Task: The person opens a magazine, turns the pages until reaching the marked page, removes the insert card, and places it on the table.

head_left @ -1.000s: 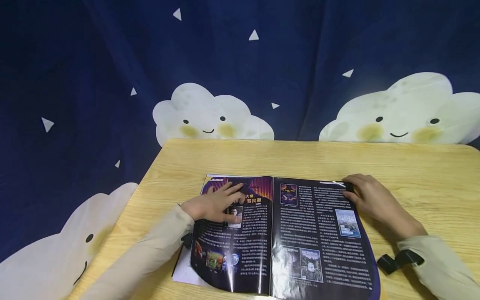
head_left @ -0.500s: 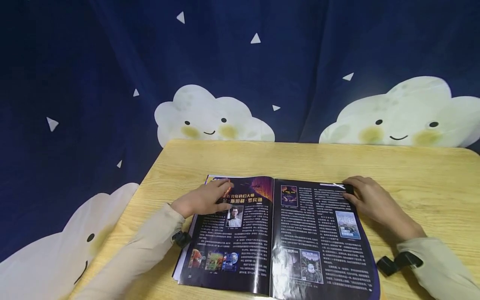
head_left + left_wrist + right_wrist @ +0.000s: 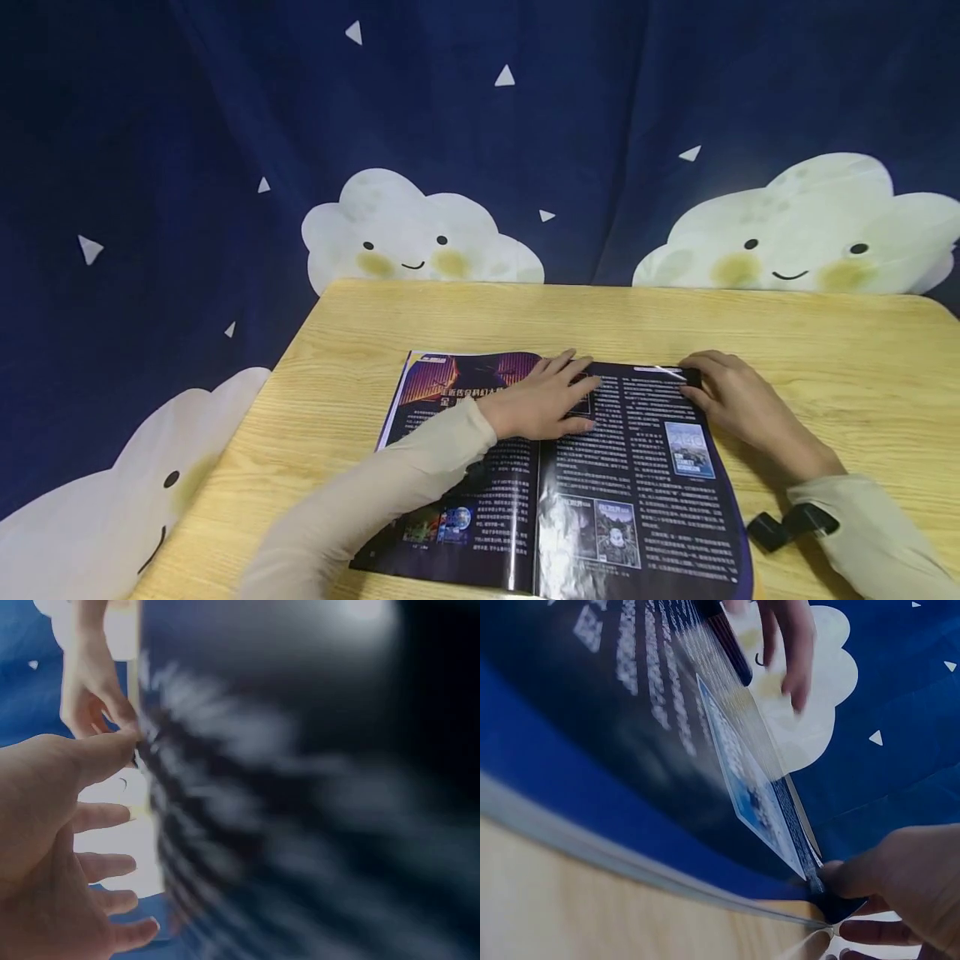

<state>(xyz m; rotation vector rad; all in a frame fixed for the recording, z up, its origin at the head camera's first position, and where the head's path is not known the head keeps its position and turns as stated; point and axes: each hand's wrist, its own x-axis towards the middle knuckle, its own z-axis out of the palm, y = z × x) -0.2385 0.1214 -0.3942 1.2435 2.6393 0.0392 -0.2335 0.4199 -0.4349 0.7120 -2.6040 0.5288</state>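
Note:
An open magazine (image 3: pixel 637 467) with dark printed pages lies on the wooden table. My left hand (image 3: pixel 542 402) reaches across the spine in the head view, fingers spread low over the top of the right page. The left wrist view shows this hand (image 3: pixel 52 847) with straight fingers, beside the blurred page (image 3: pixel 247 802). At the magazine's upper right corner, my right hand (image 3: pixel 738 400) holds the page edge. In the right wrist view its thumb (image 3: pixel 847 879) lies on top of the corner, with the other fingers of the right hand (image 3: pixel 922 892) underneath.
The wooden table (image 3: pixel 420 312) extends behind the magazine and to both sides. A dark blue curtain (image 3: pixel 450 117) with smiling clouds hangs along the far edge. A black wrist strap (image 3: pixel 795 523) sits by the right sleeve.
My left hand has moved from the left page rightward across the spine to the right page. The left page's lower outer corner, lifted at first, has settled flat. The right hand keeps its place.

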